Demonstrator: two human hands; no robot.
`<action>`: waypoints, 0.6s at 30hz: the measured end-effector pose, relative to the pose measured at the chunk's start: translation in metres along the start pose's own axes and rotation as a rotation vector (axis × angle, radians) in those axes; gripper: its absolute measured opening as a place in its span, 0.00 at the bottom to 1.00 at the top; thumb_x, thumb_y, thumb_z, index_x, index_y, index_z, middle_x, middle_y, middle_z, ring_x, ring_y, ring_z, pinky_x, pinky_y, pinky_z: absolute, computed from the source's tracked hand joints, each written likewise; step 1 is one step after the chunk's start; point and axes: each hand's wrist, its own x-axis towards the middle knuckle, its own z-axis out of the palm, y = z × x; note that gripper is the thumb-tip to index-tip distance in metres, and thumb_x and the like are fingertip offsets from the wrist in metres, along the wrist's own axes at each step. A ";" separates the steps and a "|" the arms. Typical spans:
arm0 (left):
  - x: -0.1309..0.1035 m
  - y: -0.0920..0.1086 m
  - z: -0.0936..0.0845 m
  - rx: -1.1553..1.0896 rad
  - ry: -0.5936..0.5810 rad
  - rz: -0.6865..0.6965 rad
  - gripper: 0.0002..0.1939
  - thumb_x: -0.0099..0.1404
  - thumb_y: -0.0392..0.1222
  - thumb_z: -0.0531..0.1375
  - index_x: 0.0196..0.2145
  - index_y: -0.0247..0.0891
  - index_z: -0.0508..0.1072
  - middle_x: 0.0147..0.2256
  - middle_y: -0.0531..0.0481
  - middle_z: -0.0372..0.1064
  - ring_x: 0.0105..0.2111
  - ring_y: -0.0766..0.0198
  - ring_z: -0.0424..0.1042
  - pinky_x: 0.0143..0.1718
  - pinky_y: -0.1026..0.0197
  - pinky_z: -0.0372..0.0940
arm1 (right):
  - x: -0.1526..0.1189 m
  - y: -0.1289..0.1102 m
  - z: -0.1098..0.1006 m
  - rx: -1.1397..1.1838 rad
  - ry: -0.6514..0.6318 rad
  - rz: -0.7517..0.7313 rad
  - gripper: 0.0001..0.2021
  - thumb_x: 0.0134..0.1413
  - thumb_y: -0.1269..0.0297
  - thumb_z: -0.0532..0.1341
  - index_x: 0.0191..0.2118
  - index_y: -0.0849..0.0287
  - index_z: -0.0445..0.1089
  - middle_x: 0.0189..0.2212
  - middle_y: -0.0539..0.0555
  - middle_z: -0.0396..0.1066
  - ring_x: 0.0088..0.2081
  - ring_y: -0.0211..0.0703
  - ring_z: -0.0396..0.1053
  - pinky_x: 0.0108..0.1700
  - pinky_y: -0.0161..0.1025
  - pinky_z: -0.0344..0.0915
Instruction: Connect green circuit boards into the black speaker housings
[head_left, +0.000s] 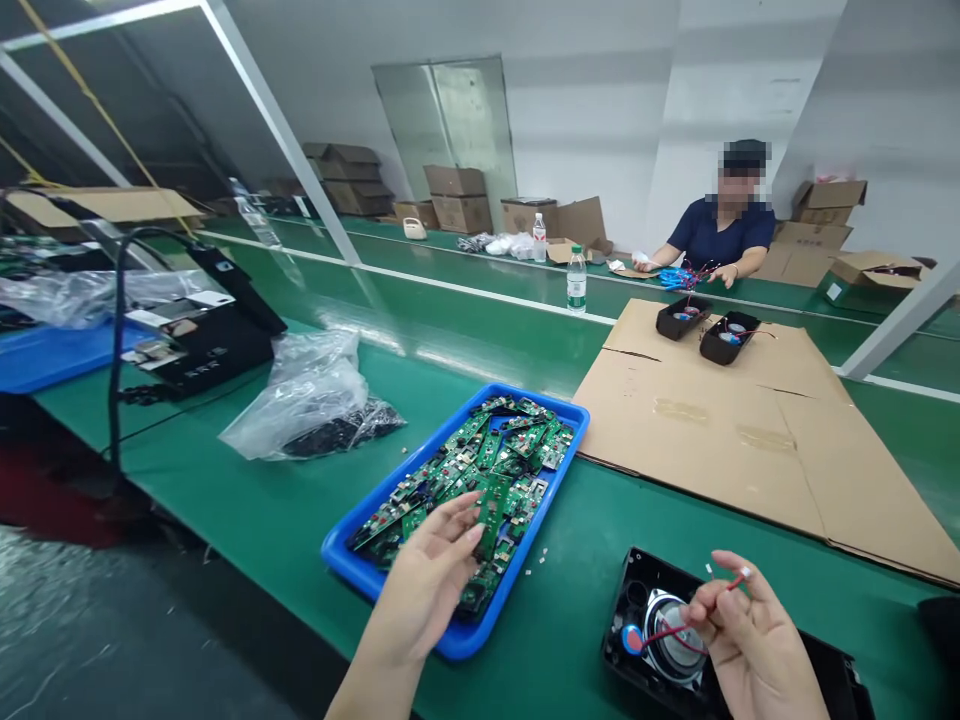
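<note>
Over the blue tray [335,560], my left hand [439,570] grips a green circuit board [492,510] between thumb and fingers. Many more boards [450,465] lie heaped in the tray beneath it. My right hand [750,620] pinches thin red wires [733,582] that end in a small white connector. Below that hand sits an open black speaker housing [622,655] with a round silver-rimmed speaker [671,640] inside. A round blue and red part [633,639] is attached to the wires, at the speaker's left.
Cardboard [697,440] covers the right of the green table [577,540], with two black housings [705,325] at its far end. A plastic bag [307,400] lies behind the tray, a black device [210,345] to its left. A person [724,225] sits across, near a bottle [576,280].
</note>
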 end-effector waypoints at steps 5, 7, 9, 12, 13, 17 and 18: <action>-0.020 -0.011 0.031 -0.729 -0.200 -0.501 0.16 0.56 0.28 0.59 0.35 0.48 0.79 0.28 0.54 0.73 0.28 0.70 0.73 0.30 0.67 0.70 | -0.005 0.000 0.001 -0.152 -0.029 0.021 0.15 0.49 0.51 0.67 0.35 0.57 0.74 0.20 0.50 0.66 0.21 0.37 0.63 0.25 0.35 0.66; -0.027 -0.014 0.043 -0.844 -0.237 -0.576 0.17 0.61 0.27 0.55 0.33 0.45 0.80 0.28 0.51 0.73 0.27 0.71 0.72 0.27 0.69 0.69 | -0.010 -0.002 0.004 -0.322 -0.059 0.003 0.15 0.52 0.50 0.64 0.35 0.57 0.75 0.21 0.52 0.67 0.24 0.39 0.65 0.27 0.33 0.66; -0.033 -0.016 0.053 -0.898 -0.273 -0.587 0.14 0.64 0.27 0.55 0.35 0.39 0.80 0.30 0.47 0.73 0.27 0.72 0.71 0.26 0.71 0.68 | -0.016 -0.002 0.010 -0.506 -0.088 -0.048 0.15 0.54 0.50 0.62 0.34 0.57 0.76 0.25 0.53 0.70 0.29 0.42 0.68 0.31 0.34 0.67; -0.041 -0.017 0.062 -0.947 -0.318 -0.562 0.07 0.56 0.28 0.66 0.35 0.30 0.80 0.30 0.44 0.72 0.27 0.72 0.70 0.26 0.73 0.67 | -0.023 -0.001 0.022 -0.693 -0.086 -0.212 0.14 0.58 0.52 0.58 0.32 0.55 0.74 0.28 0.53 0.70 0.29 0.41 0.68 0.31 0.33 0.65; -0.043 -0.018 0.064 -0.941 -0.339 -0.562 0.11 0.50 0.28 0.70 0.34 0.29 0.80 0.29 0.45 0.72 0.26 0.72 0.70 0.26 0.74 0.67 | -0.025 0.001 0.025 -0.732 -0.082 -0.274 0.14 0.59 0.53 0.56 0.31 0.55 0.73 0.27 0.52 0.70 0.28 0.40 0.67 0.29 0.32 0.64; -0.048 -0.019 0.071 -0.782 -0.424 -0.560 0.17 0.38 0.33 0.76 0.28 0.32 0.80 0.26 0.47 0.73 0.24 0.72 0.68 0.22 0.74 0.64 | -0.027 0.004 0.026 -0.879 -0.181 -0.461 0.11 0.63 0.61 0.53 0.32 0.55 0.70 0.25 0.50 0.68 0.25 0.38 0.65 0.24 0.30 0.61; -0.049 -0.020 0.072 -0.714 -0.458 -0.530 0.16 0.39 0.35 0.76 0.28 0.33 0.80 0.26 0.48 0.74 0.24 0.71 0.68 0.22 0.73 0.64 | -0.027 0.003 0.024 -0.919 -0.191 -0.523 0.10 0.63 0.63 0.52 0.33 0.55 0.69 0.24 0.50 0.67 0.24 0.37 0.65 0.24 0.30 0.61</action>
